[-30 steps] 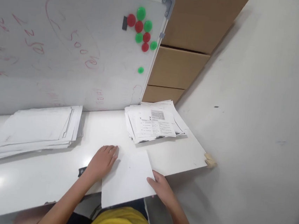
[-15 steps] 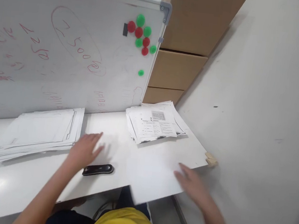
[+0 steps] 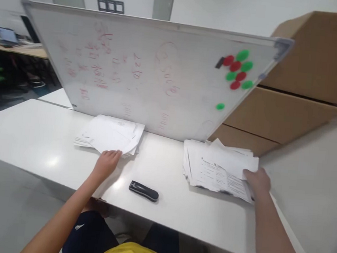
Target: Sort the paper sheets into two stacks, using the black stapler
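On the left of the white table lies a stack of papers (image 3: 108, 130). My left hand (image 3: 107, 163) is closed on the near edge of its top sheet, which sits askew over the pile. To the right is a second stack of papers (image 3: 196, 165), some printed, with uneven edges. My right hand (image 3: 257, 182) pinches the right end of a white sheet (image 3: 236, 161) lying over that stack. Between the two stacks, closer to the front edge, a black stapler (image 3: 143, 191) lies on its side.
A whiteboard (image 3: 149, 77) with red writing and red and green magnets stands behind the stacks. Brown cardboard boxes (image 3: 304, 76) rise at the right by the wall. The table's front edge (image 3: 159, 219) runs above my lap. Far left, a laptop (image 3: 7, 34) sits on another desk.
The view has swung left. My right hand has carried the white sheet from the table's front right onto the right stack. My left hand has moved onto the left stack and grips a sheet.
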`<state>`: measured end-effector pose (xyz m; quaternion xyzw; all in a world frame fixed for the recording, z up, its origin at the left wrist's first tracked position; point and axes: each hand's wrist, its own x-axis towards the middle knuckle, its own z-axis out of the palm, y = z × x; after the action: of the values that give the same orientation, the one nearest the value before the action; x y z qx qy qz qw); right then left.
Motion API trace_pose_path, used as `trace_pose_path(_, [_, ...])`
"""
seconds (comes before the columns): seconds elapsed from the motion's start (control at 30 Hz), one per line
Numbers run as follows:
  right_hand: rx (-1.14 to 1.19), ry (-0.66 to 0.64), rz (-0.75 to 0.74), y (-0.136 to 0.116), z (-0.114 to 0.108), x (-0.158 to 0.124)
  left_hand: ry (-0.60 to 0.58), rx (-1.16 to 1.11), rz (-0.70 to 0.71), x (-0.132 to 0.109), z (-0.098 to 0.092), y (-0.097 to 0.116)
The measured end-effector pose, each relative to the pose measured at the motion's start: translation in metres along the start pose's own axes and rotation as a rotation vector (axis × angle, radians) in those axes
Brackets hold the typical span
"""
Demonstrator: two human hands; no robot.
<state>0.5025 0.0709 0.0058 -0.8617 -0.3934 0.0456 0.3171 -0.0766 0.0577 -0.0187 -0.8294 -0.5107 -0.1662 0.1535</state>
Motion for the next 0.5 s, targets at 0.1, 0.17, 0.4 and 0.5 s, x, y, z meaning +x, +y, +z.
trace_pose_path(0.1, [-0.075, -0.029, 0.141, 0.004, 0.002, 0.002, 0.126, 0.034, 0.043, -0.018, -0.011, 0.011])
trace_pose_path(0.17, [-0.1, -0.006, 0.179, 0.002, 0.001, 0.001, 0.257, 0.025, 0.098, -0.029, -0.02, 0.024])
trace_pose_path(0.4, [0.34, 0.001, -0.147, -0.05, 0.012, -0.101, 0.431, -0.645, -0.143, -0.035, -0.069, 0.11])
trace_pose_path(0.5, [0.73, -0.55, -0.305, -0.076, 0.021, -0.188, 0.276, -1.155, -0.531, -0.031, -0.086, 0.135])
